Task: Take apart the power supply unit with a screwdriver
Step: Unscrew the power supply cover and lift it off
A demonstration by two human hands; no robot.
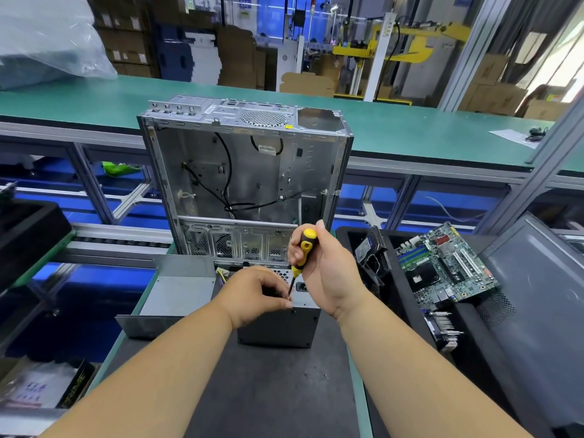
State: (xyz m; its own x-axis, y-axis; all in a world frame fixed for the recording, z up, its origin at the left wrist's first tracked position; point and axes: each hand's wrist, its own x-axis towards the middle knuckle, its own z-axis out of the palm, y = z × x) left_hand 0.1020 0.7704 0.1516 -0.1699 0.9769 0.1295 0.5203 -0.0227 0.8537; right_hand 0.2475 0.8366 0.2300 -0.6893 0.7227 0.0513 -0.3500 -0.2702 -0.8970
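The power supply unit (278, 327), a dark grey metal box with a vented top, stands on the black mat in front of me. My right hand (328, 273) grips the yellow and black screwdriver (303, 251) by its handle, shaft pointing down at the unit's top near edge. My left hand (256, 292) rests on the unit's top with its fingers curled, fingertips pinching beside the screwdriver tip. The tip and the screw are hidden by my fingers.
An emptied silver computer case (246, 172) stands upright just behind the unit. A grey metal panel (177, 295) lies to the left. To the right a black tray (474, 327) holds a green motherboard (445, 263) and a drive (369, 251). A large grey side panel (543, 305) leans at far right.
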